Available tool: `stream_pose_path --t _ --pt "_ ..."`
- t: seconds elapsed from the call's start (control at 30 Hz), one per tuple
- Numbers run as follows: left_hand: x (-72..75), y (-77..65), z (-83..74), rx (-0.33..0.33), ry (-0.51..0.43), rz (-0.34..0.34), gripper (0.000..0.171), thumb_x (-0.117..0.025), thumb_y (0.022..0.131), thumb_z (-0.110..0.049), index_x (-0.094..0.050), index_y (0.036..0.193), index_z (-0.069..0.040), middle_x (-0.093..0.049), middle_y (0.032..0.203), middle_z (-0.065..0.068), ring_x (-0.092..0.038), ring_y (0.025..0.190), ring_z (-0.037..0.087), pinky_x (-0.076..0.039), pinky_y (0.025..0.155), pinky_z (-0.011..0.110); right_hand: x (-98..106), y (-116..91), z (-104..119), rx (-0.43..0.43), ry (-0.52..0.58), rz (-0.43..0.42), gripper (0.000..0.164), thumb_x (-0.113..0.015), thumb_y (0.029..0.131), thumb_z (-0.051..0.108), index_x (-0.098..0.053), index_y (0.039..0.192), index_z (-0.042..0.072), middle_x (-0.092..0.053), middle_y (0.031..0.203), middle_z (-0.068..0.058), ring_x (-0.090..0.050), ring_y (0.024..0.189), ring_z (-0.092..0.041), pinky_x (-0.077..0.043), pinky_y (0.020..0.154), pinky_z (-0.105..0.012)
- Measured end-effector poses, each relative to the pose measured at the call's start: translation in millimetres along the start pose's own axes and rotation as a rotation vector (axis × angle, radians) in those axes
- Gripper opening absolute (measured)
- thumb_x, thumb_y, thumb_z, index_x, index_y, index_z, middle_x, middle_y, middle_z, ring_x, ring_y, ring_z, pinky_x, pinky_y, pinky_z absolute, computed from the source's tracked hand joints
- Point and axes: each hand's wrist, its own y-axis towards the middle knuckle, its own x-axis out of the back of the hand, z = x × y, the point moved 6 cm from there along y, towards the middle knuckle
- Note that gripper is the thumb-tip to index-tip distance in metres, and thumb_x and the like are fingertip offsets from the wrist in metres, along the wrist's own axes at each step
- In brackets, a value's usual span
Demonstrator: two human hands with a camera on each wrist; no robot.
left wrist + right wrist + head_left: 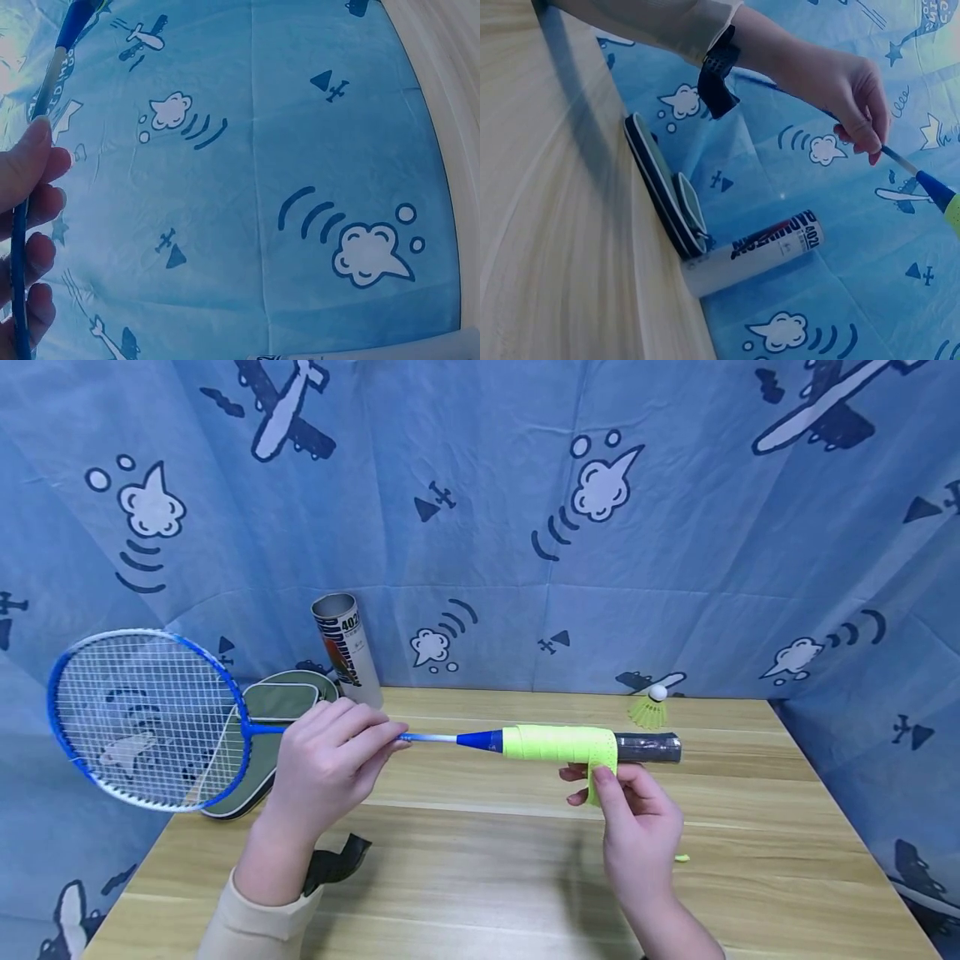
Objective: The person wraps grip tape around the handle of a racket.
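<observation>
Left of the left hand [326,768] is the head [150,718] of the racket [433,738]; just behind the right hand [641,818] is its handle [648,747], with tape [558,743] around it. On the table [465,868], behind the left hand, stands the tube [350,652], the case [279,702] to its left. The shuttlecock [649,710] rests behind the right hand.

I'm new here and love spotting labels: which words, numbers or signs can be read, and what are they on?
"BADMINTON": large dark letters on the tube, clearest in the right wrist view.
"402": same tube, followed by a character I can't make out surely.
Smaller print on the tube: too small to read.
Lettering on the blue curtain, seen at the wrist views' edges: too blurred or washed out.
Racket: nothing readable.
</observation>
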Motion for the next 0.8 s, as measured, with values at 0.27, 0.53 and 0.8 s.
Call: stream_pose_path --t 0.27,0.53,0.8 --pt "-6.5 -0.4 -1.6 0.014 0.009 0.017 0.026 -0.066 0.103 -0.027 -0.079 0.091 -0.008 -0.068 0.078 0.0 -0.058 0.061 0.017 -0.046 0.052 0.031 4 -1 1 -0.021 -0.014 -0.023 0.012 -0.055 0.098 -0.016 -0.058 0.087 -0.019 -0.077 0.088 -0.02 -0.077 0.082 -0.023 -0.06 0.061 -0.028" --pt "-7.1 0.1 -3.9 -0.02 0.008 0.022 0.023 -0.066 0.1 -0.029 -0.078 0.09 -0.012 -0.065 0.075 -0.003 -0.056 0.055 0.012 -0.045 0.047 0.027 3 -2 7 0.049 0.043 0.058 0.011 -0.048 0.095 -0.023 -0.058 0.094 -0.02 -0.075 0.095 -0.021 -0.077 0.087 -0.027 -0.061 0.064 -0.029" --pt "4.9 -0.4 -4.0 -0.047 -0.022 -0.013 0.03 -0.065 0.103 -0.032 -0.079 0.088 -0.011 -0.066 0.071 -0.002 -0.058 0.054 0.013 -0.048 0.047 0.027 -1 -4 8 0.074 0.023 0.019 0.016 -0.051 0.093 -0.024 -0.061 0.084 -0.017 -0.077 0.089 -0.016 -0.076 0.08 -0.023 -0.059 0.06 -0.026"
